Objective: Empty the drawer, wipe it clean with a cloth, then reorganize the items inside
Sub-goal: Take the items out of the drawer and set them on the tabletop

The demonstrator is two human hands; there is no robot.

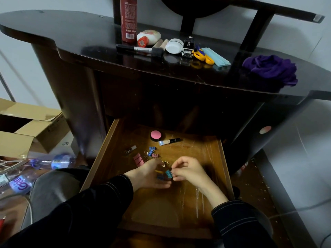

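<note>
The wooden drawer (pixel 200 199) is pulled out below the dark dresser. Inside lie a pink blush compact (pixel 156 135), a concealer tube (pixel 169 141), a small vial (pixel 130 149), a pink clip (pixel 138 159) and small blue and pink binder clips (pixel 152 151). My left hand (pixel 150 175) lies palm up over the drawer floor, cupping a few binder clips. My right hand (pixel 188 170) pinches a teal binder clip (pixel 168 173) right beside the left palm. A purple cloth (pixel 271 68) sits crumpled on the dresser top at the right.
The dresser top (pixel 71 36) carries a red bottle (pixel 128 20), a white tube, a makeup brush (pixel 139 50), a white jar (pixel 174 46), yellow scissors (pixel 203 56) and pale blue sticks. Cardboard boxes (pixel 26 129) and plastic bottles (pixel 53 162) lie on the floor at left.
</note>
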